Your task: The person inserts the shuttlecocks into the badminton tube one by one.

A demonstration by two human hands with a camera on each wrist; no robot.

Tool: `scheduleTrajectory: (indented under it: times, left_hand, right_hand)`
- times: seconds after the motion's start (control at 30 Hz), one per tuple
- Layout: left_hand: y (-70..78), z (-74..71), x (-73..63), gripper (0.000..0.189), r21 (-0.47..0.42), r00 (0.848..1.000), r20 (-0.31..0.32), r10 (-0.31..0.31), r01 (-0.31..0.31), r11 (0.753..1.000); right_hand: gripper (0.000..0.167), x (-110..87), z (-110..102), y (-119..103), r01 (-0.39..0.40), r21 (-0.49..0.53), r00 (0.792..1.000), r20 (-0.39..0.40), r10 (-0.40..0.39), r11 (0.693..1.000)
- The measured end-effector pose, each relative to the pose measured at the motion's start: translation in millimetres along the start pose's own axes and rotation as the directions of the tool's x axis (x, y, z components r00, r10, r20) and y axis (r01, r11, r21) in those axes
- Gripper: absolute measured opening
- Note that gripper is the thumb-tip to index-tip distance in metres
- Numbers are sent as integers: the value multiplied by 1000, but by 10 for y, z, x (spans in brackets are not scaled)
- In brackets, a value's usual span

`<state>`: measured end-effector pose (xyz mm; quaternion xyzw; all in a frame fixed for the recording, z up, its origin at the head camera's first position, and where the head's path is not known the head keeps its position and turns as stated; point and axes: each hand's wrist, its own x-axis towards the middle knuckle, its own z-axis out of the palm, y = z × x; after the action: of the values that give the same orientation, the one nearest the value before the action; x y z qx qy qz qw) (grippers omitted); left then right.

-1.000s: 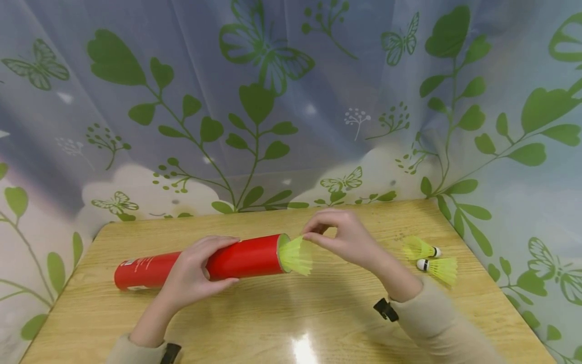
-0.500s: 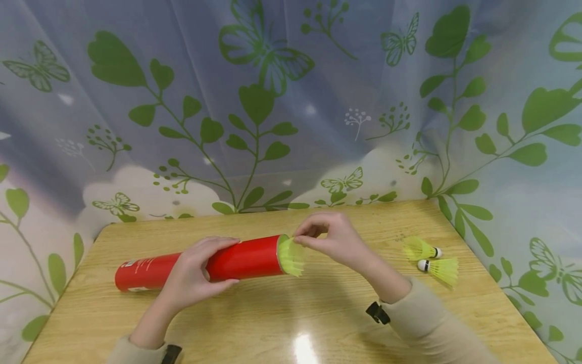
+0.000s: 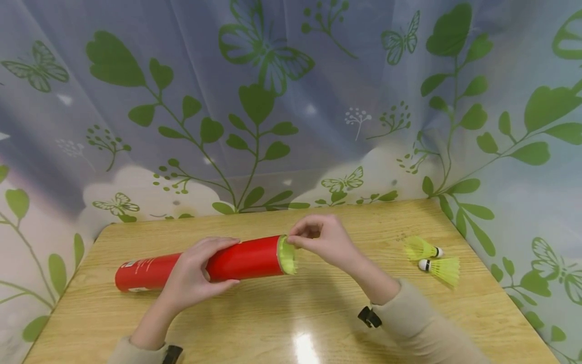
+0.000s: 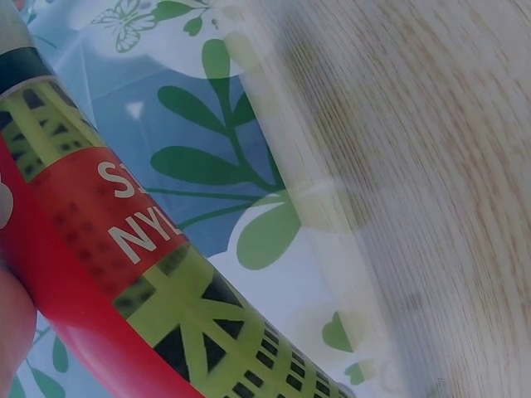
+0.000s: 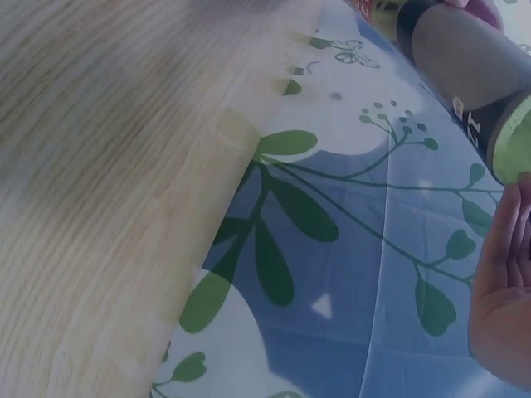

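Note:
My left hand [image 3: 195, 275] grips a red shuttlecock tube [image 3: 252, 258] around its middle, with the mouth of the tube facing right. Inside that mouth sits a yellow shuttlecock [image 3: 287, 259], only the frilled edge of its skirt showing. The thumb and forefinger of my right hand [image 3: 329, 242] pinch the skirt's upper edge at the tube rim. The left wrist view shows a clear window [image 4: 199, 319] in the tube's side, yellow netting behind it. In the right wrist view, the tube's end [image 5: 465, 70] appears at upper right, above my right hand [image 5: 506, 290].
Two more yellow shuttlecocks, one [image 3: 420, 248] behind the other [image 3: 442, 269], lie on the right of the wooden table [image 3: 254, 323]. A patterned curtain [image 3: 291, 126] hangs along the table's back and sides.
My right hand has moved left, and the shuttlecock has slid deeper into the tube, so less of its skirt sticks out. The left hand and tube have stayed in place.

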<state>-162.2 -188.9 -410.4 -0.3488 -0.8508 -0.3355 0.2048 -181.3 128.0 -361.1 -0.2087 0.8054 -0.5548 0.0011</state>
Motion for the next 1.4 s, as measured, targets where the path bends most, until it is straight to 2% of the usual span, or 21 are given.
scheduleTrajectory:
  times: [0.33,0.57,0.77,1.07,1.4]
  left_hand:
    - [2,1,-6,80,13,1000,-15,-7,7,1000]
    - [-5,8,-5,79,-1,1000,-16,2,-2,1000]
    - [-7,8,-4,80,-5,1000,-18,8,-8,1000]
    - [-12,14,-10,81,-20,999,-17,31,-31,999]
    - [-10,21,-13,81,-22,999,-19,44,-44,999]
  right_hand:
    - [8,-12,105,5,-17,13,998,-53,18,1000]
    - [8,-43,149,30,14,1,997,-75,-14,1000]
    - [11,-58,131,39,24,50,997,-73,-20,998]
    - [13,-114,7,113,28,112,996,-82,-19,993]
    - [19,-210,-286,323,-27,62,989,-141,35,998]
